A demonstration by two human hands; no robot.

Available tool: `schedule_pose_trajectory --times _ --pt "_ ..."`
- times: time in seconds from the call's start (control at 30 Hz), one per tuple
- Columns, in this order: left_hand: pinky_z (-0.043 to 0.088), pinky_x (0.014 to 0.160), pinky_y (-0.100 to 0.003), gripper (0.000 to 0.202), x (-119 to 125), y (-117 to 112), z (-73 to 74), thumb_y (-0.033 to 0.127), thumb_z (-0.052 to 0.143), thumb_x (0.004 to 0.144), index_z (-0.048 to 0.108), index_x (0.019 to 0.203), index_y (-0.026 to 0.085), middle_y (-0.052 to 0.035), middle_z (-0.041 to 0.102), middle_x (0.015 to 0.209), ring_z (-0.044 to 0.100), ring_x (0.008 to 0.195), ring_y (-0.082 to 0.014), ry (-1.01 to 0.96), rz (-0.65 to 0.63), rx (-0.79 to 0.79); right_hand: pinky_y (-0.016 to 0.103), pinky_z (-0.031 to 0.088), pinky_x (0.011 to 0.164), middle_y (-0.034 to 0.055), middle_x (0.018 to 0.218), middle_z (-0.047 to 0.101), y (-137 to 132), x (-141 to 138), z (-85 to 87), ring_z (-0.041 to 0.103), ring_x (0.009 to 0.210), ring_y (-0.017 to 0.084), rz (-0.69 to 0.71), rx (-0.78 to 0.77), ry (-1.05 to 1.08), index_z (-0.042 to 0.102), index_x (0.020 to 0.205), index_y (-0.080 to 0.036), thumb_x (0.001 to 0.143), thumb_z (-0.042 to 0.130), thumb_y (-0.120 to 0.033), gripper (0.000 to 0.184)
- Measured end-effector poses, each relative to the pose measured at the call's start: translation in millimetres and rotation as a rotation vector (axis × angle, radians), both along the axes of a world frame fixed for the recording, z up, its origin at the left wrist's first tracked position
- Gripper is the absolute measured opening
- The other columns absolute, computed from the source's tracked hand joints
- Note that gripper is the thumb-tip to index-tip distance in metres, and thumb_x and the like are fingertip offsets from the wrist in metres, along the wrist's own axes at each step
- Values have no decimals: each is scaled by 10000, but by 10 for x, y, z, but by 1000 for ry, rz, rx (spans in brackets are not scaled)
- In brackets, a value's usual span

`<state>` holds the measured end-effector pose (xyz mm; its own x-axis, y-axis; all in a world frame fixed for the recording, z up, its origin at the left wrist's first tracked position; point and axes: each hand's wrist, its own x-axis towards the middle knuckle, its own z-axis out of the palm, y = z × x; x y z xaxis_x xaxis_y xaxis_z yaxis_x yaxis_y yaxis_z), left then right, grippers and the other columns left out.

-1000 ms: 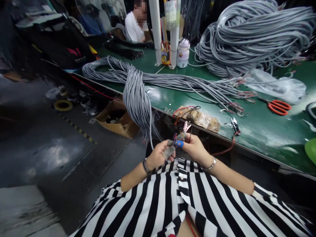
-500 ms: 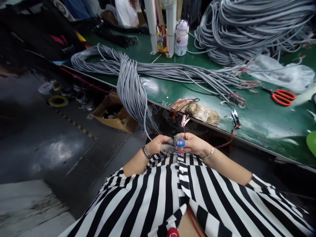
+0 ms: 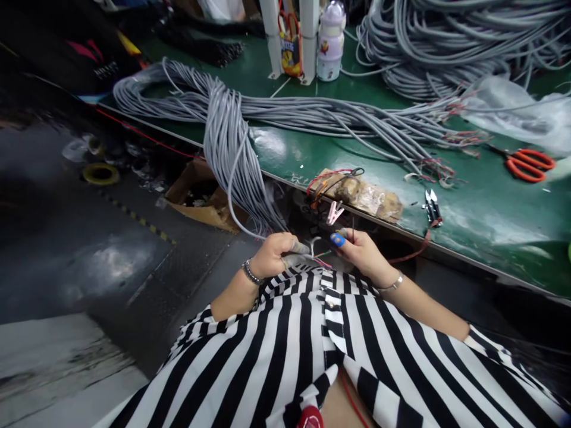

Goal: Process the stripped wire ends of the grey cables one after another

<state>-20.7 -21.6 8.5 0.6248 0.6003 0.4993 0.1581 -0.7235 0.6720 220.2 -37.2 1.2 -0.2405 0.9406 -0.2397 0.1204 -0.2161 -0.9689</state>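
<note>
My left hand, with coverings on its fingertips, is closed on the end of a grey cable at the front of my striped shirt. Thin coloured wires fan out from that cable end towards the right. My right hand is a little apart from them, thumb and fingers pressed together, with blue tape on the thumb. What it pinches, if anything, is hidden. A pink clip stands just beyond this hand. The bundle of grey cables hangs over the table edge towards my left hand.
On the green table lie orange-handled scissors, small snips and a taped brown block. A bottle stands by white posts. Coiled grey cables are piled at the back right. A cardboard box sits below the table.
My hands have moved apart, my right hand to the right and my left slightly left. The coloured wires now show spread between them. The view has shifted slightly.
</note>
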Motion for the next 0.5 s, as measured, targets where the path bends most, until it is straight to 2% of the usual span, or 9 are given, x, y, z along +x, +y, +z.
schedule_pose_trajectory --times 0.13,0.2,0.33,0.5 --pt "453 622 -233 245 12 13 -53 387 609 902 696 867 161 -36 655 669 587 609 -119 11 28 16 210 205 429 -58 510 453 -64 -11 40 298 440 50 112 -182 201 465 646 -182 692 719 -618 507" --pt "450 617 -234 252 57 23 -66 392 607 901 695 863 159 -38 653 670 581 606 -121 12 24 31 206 229 440 -50 529 476 -91 -57 77 331 457 53 193 -214 231 480 649 -175 661 756 -596 503" --pt "443 618 -236 225 126 30 -67 369 616 897 689 846 162 -31 646 662 575 600 -121 21 49 39 215 327 503 -27 588 521 -113 -97 131 409 534 77 307 -91 114 537 668 -154 645 795 -537 462" --pt "427 606 -246 225 123 6 -49 352 599 899 671 813 157 -25 620 630 552 582 -123 112 104 69 225 350 517 -14 599 528 -73 -81 118 423 553 92 241 47 0 553 682 -151 739 696 -576 451"
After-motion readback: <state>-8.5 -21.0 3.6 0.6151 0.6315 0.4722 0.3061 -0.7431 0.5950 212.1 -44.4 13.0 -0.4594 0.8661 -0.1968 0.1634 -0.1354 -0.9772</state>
